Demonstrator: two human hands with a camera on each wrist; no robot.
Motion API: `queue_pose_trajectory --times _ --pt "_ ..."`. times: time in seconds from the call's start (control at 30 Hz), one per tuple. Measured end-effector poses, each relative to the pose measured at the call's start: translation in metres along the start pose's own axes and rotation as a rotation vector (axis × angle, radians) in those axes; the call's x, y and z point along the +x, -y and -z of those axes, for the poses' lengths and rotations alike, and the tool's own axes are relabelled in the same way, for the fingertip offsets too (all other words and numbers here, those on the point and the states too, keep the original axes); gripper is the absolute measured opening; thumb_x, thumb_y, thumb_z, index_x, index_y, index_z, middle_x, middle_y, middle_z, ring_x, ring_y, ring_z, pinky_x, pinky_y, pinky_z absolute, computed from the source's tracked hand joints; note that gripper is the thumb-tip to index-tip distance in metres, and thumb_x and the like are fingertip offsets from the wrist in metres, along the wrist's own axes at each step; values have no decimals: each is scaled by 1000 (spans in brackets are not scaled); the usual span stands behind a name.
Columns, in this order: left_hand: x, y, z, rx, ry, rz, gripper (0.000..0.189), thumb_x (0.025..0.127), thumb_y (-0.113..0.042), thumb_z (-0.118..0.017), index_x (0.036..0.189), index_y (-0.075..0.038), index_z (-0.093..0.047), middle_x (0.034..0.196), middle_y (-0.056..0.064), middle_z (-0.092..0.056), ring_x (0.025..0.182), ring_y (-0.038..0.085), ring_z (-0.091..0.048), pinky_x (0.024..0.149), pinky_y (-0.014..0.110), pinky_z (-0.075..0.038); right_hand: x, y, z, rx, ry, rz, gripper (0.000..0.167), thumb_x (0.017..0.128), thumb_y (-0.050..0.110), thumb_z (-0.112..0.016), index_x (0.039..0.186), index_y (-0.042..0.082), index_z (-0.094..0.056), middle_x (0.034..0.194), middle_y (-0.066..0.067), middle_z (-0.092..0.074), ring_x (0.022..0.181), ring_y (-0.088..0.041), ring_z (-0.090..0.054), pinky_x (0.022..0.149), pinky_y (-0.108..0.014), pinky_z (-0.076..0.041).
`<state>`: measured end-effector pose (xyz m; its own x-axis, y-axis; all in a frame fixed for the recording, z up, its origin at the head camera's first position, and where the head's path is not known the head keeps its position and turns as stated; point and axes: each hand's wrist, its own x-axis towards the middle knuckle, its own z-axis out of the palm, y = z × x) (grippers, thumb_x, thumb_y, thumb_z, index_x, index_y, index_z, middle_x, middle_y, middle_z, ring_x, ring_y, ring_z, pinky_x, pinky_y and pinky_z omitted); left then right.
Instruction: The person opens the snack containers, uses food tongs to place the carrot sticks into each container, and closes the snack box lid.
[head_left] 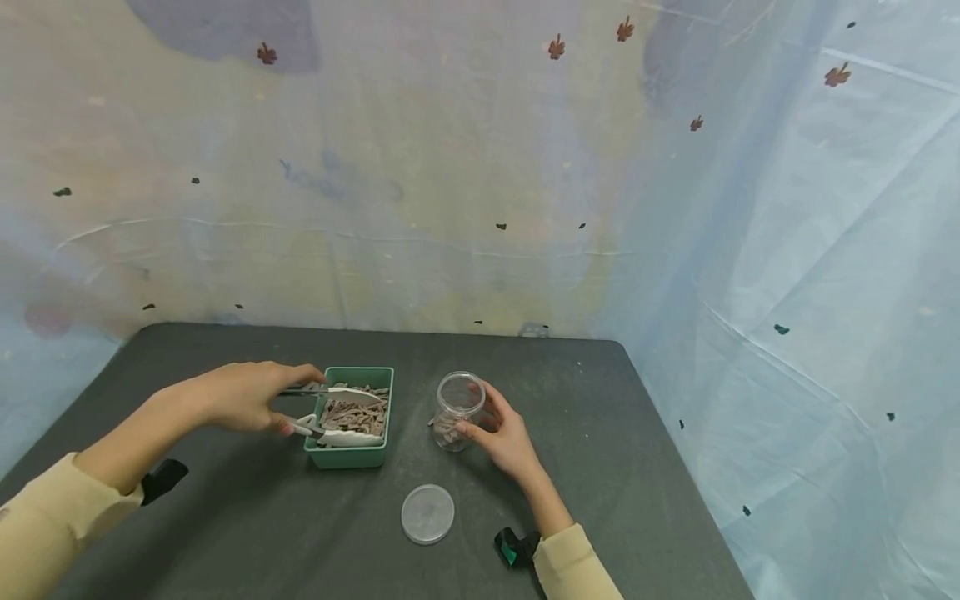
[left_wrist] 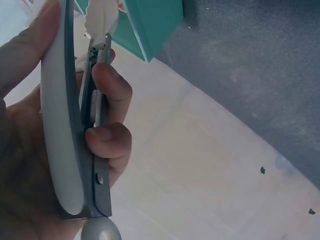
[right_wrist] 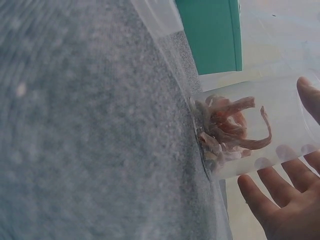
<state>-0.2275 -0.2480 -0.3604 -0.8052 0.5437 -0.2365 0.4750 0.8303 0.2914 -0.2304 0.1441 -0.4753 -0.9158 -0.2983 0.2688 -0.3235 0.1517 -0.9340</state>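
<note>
My left hand [head_left: 240, 396] grips a pair of tongs [left_wrist: 60, 125] by their grey-and-white handles. Their pale scalloped tips [head_left: 354, 397] are spread apart over the green box [head_left: 348, 458], which holds a heap of brownish dried strips [head_left: 348, 415]. On the right, my right hand [head_left: 510, 437] has thumb and fingers around a clear open jar [head_left: 461, 390] standing on the table. Several brownish strips [right_wrist: 225, 122] lie in the jar's bottom, as the right wrist view shows up close. A small brown piece shows at the jar's left side.
A round clear lid [head_left: 427, 514] lies flat on the dark grey table [head_left: 585, 467], nearer me than the jar. Behind and to the right hang pale plastic sheets [head_left: 420, 167] with small leaf marks. Black wrist straps [head_left: 517, 547] sit by my sleeves.
</note>
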Motion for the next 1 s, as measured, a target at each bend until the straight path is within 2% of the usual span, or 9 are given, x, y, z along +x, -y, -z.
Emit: queue_pose_trajectory --times 0.27,0.53,0.73,1.0 --pt "-7 5 -6 -16 -48 -19 62 92 -41 -79 146 -22 -55 134 6 -67 112 33 -68 79 50 -57 6 -34 -1 -17 -22 4 76 93 -1 -77 159 7 -41 155 -19 -50 140 -45 -48 106 -65 -45" --pt "-11 8 -10 7 -123 -33 66 91 -44 -79 144 -13 -54 132 11 -69 110 34 -70 82 54 -57 6 -34 1 -32 -24 -5 75 93 7 -80 158 16 -44 151 -11 -55 138 -37 -54 106 -57 -49" --pt "-13 10 -13 16 -157 -48 58 91 -44 -79 139 -17 -60 129 7 -70 109 31 -70 82 54 -57 5 -34 1 -33 -24 -12 75 93 8 -80 158 16 -44 151 -13 -55 138 -39 -53 106 -57 -48" --pt "-17 12 -16 -2 -161 -20 61 91 -46 -79 139 -14 -61 130 11 -69 106 32 -70 78 52 -57 5 -34 1 -33 -23 -10 75 92 8 -81 158 13 -44 151 -14 -54 137 -40 -53 105 -60 -48"
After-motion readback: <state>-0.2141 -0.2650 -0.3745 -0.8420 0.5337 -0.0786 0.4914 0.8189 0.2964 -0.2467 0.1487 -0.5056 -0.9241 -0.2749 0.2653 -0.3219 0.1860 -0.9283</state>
